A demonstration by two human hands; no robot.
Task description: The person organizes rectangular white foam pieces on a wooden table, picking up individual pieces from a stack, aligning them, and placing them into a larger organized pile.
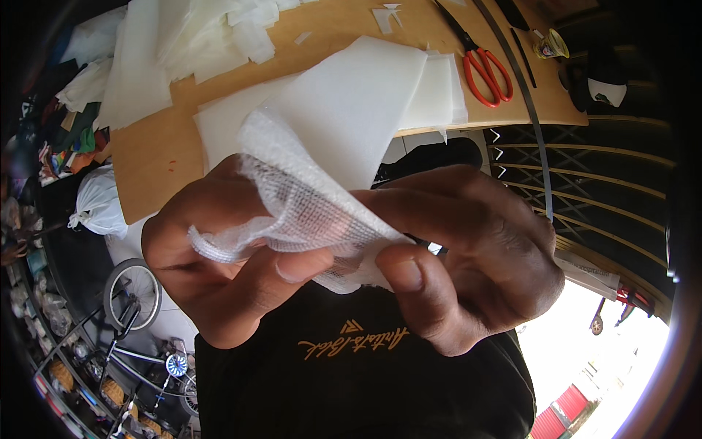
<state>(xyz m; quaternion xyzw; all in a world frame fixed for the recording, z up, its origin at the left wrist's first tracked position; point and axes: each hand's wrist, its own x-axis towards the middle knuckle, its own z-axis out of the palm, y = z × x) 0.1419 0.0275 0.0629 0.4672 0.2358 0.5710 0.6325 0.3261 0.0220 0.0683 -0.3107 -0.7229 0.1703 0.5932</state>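
Close under the camera both hands pinch one small piece of white mesh fabric. My left hand grips its crumpled lower left part with thumb and fingers. My right hand clamps its right edge under the thumb. The mesh piece seems bonded to a smooth white sheet that rises behind the hands. Both hands are held above my black shirt, away from the table.
A wooden table beyond carries stacked white sheets, more white cut pieces, red-handled scissors and a small tin. A metal grille is at right. A bicycle and a white bag are at left.
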